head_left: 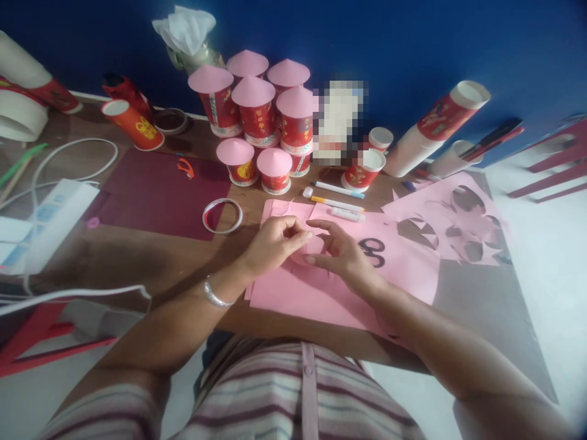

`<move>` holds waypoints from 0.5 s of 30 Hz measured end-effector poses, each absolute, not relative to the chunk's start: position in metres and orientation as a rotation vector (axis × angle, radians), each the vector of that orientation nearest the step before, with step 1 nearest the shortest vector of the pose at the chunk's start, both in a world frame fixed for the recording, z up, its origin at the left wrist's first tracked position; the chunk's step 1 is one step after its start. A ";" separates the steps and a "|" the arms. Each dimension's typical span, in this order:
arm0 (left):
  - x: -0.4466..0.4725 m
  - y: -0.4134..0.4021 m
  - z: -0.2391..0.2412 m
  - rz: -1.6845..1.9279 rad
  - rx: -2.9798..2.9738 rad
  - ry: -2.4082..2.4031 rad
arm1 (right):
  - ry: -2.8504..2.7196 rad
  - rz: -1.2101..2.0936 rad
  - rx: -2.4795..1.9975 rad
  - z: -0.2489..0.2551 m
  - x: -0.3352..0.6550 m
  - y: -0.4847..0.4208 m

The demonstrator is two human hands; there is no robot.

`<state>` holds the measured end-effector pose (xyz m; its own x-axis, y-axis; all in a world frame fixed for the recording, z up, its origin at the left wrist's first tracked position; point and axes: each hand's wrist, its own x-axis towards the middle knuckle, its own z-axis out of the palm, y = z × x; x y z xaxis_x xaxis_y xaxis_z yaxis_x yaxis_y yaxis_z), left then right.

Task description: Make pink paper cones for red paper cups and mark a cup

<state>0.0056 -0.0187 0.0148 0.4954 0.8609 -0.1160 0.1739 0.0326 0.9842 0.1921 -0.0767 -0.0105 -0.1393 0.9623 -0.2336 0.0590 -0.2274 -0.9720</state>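
While seven pink cones [253, 90] top red cups [260, 124] behind the pink sheets [293, 296], two open cups [358, 179] there lack any — small paper piece [315, 245], above the sheets, on no cup: left hand [276, 241] pinches it, right hand [343, 249] wide around it.

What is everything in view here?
Wall: one, blue, back.
Table: one, brown, centre.
Cone-topped cups: seven, red and pink, back.
Stacked cups: several, red and white, right.
Paper cup: one, orange, left.
Tape roll: one, white, centre left.
Card: one, maroon, left.
Cabling: count unclear, white, left.
Pens: two, white with blue or yellow, centre.
Paper sheets: several, pink, centre.
Scissors: one, dark, on sheets.
Paper piece: one, pink, over sheets.
Bracelet: one, silver, left wrist.
Left hand and right hand: two, bare, centre.
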 end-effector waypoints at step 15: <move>0.006 -0.021 0.012 0.529 1.219 0.884 | -1.126 1.569 -1.266 -0.013 0.192 -0.075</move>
